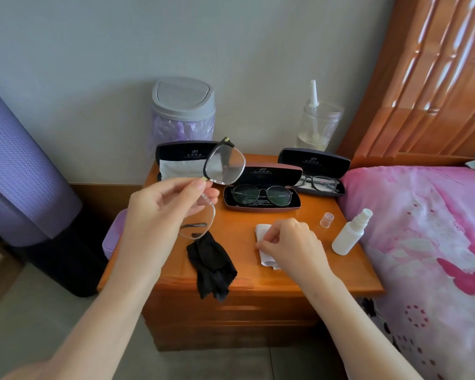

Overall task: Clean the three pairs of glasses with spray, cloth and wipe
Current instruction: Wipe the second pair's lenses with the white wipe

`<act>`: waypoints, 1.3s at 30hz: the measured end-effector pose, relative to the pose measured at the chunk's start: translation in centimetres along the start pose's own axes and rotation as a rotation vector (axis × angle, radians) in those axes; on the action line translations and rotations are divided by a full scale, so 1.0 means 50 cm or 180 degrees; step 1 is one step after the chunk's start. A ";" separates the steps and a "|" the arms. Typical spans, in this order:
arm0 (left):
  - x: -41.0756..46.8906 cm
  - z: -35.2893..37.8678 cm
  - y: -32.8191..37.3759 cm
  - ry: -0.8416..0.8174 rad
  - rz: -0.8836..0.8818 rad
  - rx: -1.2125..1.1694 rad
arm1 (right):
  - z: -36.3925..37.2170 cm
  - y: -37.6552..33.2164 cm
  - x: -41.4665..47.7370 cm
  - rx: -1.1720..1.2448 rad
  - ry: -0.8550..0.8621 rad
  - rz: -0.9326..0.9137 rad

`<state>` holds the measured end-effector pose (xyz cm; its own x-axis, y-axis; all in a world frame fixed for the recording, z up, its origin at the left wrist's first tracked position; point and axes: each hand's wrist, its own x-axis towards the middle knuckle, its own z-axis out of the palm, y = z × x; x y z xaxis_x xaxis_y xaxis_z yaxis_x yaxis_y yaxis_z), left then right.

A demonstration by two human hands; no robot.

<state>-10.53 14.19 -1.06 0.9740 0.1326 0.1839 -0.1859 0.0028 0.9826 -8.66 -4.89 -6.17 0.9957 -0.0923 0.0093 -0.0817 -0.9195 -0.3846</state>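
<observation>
Glasses (246, 195) lie inside the open pink case (261, 209).

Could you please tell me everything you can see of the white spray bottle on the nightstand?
The spray bottle is small, white and opaque, plastic by its look, with a white spray nozzle on top and no cap on. It stands on the wooden nightstand near its right edge, close by the pink bedding. A small clear cap stands just left of it.

Left case lid (187, 152), middle case lid (263, 174) and right case lid (313, 161) each bear illegibly small Chinese print.
</observation>
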 end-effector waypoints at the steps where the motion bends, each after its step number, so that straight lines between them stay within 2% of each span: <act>1: -0.001 0.001 0.000 -0.0025 -0.0058 -0.0076 | -0.002 0.001 -0.001 -0.0019 0.0003 -0.0014; 10: -0.006 0.014 -0.002 -0.0021 -0.0201 -0.0244 | 0.003 -0.004 -0.005 -0.0041 -0.0006 -0.0021; 14: -0.004 0.017 -0.005 -0.0035 -0.0315 -0.0339 | -0.017 0.010 0.001 0.0935 0.0024 -0.0108; 18: -0.007 0.021 -0.009 -0.0129 -0.0367 -0.0398 | -0.057 0.016 -0.006 0.2356 0.0214 -0.0380; 20: -0.009 0.025 -0.008 -0.0146 -0.0389 -0.0447 | -0.072 0.017 -0.011 0.3036 0.0119 -0.0381; 23: -0.013 0.031 -0.008 -0.0173 -0.0434 -0.0495 | -0.083 0.015 -0.019 0.3532 -0.0149 -0.0427; 27: -0.014 0.033 -0.017 -0.0297 -0.0655 -0.0550 | -0.087 0.006 -0.027 0.3798 -0.0358 -0.0526; 33: -0.012 0.031 -0.015 -0.0798 -0.0842 -0.0767 | -0.093 -0.003 -0.035 0.4077 -0.0459 -0.0662; 39: -0.010 0.032 -0.010 -0.0797 -0.0870 -0.0939 | -0.086 -0.004 -0.034 0.3810 -0.0348 -0.0590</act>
<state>-10.73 12.54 -1.58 0.9869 -0.1552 -0.0440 0.0881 0.2905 0.9528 -10.50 -6.19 -2.11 0.9911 0.0889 0.0987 0.0969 0.0242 -0.9950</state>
